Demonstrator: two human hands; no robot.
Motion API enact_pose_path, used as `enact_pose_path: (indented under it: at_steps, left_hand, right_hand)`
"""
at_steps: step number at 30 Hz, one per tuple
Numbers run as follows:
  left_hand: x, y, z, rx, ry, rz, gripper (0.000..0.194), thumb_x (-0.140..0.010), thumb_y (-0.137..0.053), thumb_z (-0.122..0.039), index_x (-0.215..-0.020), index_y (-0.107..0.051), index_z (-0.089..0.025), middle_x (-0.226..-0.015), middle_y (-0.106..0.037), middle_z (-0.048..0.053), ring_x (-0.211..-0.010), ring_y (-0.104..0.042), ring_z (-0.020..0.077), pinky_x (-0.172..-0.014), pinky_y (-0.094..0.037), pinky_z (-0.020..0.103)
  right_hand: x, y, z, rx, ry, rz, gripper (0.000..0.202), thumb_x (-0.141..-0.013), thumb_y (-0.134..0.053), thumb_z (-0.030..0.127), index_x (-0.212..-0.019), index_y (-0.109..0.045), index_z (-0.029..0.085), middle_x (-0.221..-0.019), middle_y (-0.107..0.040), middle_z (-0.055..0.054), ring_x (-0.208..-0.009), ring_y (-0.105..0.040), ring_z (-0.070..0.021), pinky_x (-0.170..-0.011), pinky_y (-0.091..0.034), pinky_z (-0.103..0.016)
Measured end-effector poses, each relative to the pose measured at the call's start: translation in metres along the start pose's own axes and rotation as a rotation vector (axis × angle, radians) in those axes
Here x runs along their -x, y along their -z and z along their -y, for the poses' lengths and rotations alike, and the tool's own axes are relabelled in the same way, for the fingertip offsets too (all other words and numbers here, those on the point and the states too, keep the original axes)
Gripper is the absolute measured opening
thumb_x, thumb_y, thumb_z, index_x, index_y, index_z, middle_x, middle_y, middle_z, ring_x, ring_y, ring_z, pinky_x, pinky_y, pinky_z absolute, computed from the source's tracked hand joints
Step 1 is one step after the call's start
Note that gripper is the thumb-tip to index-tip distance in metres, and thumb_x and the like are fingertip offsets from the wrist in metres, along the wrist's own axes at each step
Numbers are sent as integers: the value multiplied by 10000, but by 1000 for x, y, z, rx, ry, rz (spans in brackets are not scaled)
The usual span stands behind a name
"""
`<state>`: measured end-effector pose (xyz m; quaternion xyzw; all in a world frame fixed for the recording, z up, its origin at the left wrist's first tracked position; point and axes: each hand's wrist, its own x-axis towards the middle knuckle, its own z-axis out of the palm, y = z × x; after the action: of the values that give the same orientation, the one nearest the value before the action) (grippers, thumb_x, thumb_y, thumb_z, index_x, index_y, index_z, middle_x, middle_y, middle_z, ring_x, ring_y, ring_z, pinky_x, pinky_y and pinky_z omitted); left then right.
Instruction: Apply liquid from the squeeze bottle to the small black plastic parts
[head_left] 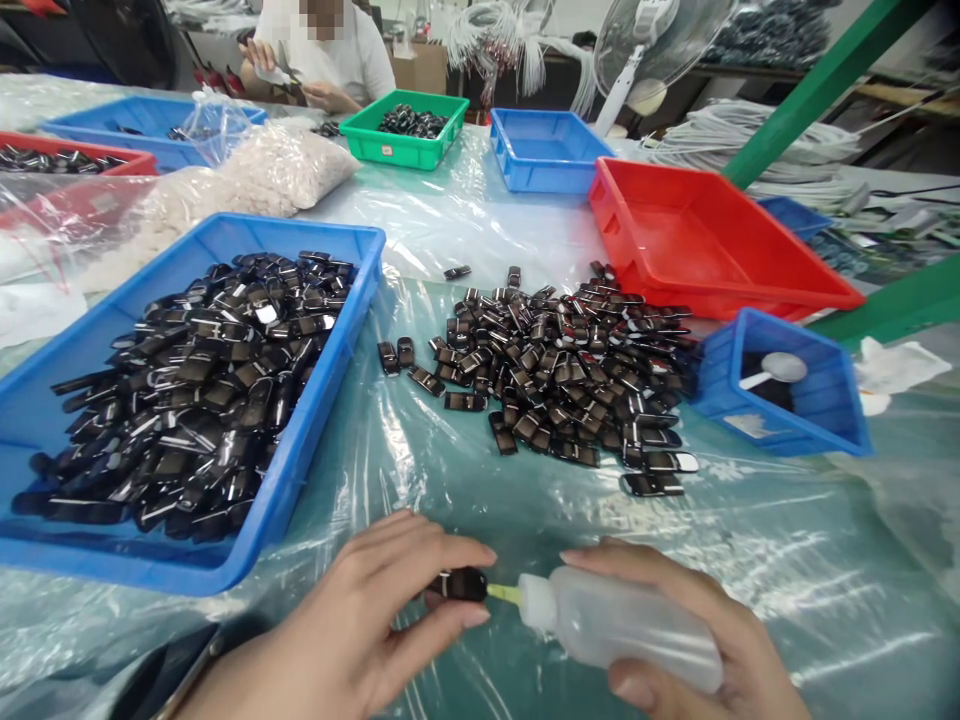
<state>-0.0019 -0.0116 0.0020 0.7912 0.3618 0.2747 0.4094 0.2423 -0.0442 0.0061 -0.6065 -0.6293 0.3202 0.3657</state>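
Now, left hand (390, 600): is pinching a small black car-shaped piece (459, 584) between thumb and fingers, the piece lying right at the fingertips with one end facing the right hand.
Yellow nozzle (504, 594): is pointing left from the bottle's white cap (537, 602), its tip meeting the end of the pinched piece.
Right hand (739, 640): is wrapping around a translucent squeeze bottle (622, 620), which is lying nearly level beside the left-hand grip.
Loose pile (555, 370): is spreading beyond both hands, many similar dark pieces resting on the plastic-covered table (442, 470).
Large blue tray (330, 385): is standing left of the grip, holding a heap of such pieces.
Small blue bin (795, 432): is sitting beyond the right hand, with a pale scoop (784, 368) inside.
Red tray (690, 225): is standing farther out, behind the pile.
Co-worker (364, 60): is sitting across the table, both hands raised.
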Motion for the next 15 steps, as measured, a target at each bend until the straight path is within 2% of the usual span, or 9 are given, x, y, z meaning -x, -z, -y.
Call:
enact_pose_path:
  at_steps: [3, 7, 10, 15]
  left_hand:
    - [1, 2, -2, -30, 56, 32, 191, -976, -498, -246, -1162, -537, -246, -893, -606, 15, -775, -593, 171, -694, -468, 277]
    - [3, 6, -6, -32, 127, 95, 311, -1004, -393, -240, -1306, -445, -296, -1119, -527, 43, -1011, -565, 188, -871, -475, 285]
    - [5, 8, -8, -52, 130, 132, 353, -1010, -374, -241, -1355, -387, -314, -1166, -480, 37, -1052, -540, 168, -921, -455, 251]
    - [6, 7, -7, -73, 102, 111, 313, -1015, -379, -257, -1321, -437, -283, -1127, -473, 33, -975, -555, 149, -896, -450, 211]
  right_hand:
    - [-2, 1, 0, -57, 33, 24, 277, -679, -745, 520, -940, -740, 430, -860, -761, 44, -746, -726, -162, -651, -576, -189]
    - [-4, 1, 0, -68, 53, 15, 277, -675, -765, 439, -950, -737, 427, -853, -758, 56, -702, -720, -147, -611, -575, -174]
    - [-4, 3, -1, -58, 60, 11, 282, -679, -754, 499, -951, -745, 421, -866, -762, 34, -725, -726, -175, -635, -593, -217]
    - [-1, 5, -3, 47, 28, -4, 388, -654, -680, 673, -912, -772, 398, -866, -765, -16, -808, -732, -229, -730, -603, -298]
